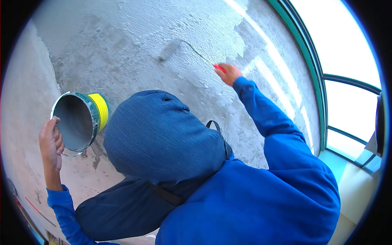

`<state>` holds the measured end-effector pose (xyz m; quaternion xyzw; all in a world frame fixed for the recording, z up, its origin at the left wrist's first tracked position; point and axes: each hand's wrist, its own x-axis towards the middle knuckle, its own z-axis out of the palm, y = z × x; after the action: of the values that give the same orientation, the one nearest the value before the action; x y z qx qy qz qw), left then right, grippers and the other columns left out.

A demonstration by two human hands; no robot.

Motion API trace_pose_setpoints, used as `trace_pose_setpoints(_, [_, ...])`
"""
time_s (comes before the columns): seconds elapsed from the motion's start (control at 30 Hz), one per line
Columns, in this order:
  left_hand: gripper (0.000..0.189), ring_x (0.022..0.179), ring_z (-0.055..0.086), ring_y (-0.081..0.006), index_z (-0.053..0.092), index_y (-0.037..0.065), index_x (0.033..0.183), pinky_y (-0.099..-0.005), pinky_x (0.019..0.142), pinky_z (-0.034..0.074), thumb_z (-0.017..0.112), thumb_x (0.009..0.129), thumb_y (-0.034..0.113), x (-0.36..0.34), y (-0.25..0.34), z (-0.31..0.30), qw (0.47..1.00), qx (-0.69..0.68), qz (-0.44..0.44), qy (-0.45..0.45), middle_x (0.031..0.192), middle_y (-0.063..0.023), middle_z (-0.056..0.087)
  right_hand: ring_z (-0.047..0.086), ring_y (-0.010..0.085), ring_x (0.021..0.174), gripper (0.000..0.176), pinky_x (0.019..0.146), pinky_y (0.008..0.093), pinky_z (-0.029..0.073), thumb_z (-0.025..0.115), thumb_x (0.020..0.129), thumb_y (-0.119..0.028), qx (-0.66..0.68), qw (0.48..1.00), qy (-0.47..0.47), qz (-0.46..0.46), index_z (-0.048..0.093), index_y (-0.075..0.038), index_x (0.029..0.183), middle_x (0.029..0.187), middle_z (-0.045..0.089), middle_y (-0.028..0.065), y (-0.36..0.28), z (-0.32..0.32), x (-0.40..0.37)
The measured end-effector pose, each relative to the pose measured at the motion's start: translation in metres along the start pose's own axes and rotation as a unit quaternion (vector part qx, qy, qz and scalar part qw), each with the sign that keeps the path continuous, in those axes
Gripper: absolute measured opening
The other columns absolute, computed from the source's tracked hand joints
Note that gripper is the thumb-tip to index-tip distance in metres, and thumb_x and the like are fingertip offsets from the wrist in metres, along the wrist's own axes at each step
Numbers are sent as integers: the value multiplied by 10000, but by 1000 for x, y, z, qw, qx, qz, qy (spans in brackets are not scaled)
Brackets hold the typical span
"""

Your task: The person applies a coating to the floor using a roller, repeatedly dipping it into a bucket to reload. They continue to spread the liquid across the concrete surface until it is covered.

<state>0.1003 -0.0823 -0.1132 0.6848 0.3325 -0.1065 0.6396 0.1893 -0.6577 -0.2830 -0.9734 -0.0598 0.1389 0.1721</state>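
Roller [169, 51] sat on the floor [134, 75], well in from its window [347, 45] edge. I had the right hand [231, 74] outstretched, presumably for reach, fingers round the red grip [219, 67]; left hand [51, 143] fingers held the bucket's [99, 111] wire handle [56, 102], likely steadying it.

No words, numbers or signs could be read. The bucket [73, 122] had a bright yellow band [99, 112], but no letters could be made out on it. None could be read on the red handle [219, 67] of the paint roller [169, 50] or on the blue sleeve [261, 108] either.
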Motion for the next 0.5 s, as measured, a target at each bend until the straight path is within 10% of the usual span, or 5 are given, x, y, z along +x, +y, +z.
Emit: trace_pose_setpoints(0.5, [229,374,246,21,557,53,1017,-133,309,214,488,960,264,5,-6,-6,1000,4,18,-5,548,73,304,621,396,825,311,720,453,488,572,864,-367,-34,967,-43,250,615,-135,1067,866,646,204,125,-36,-306])
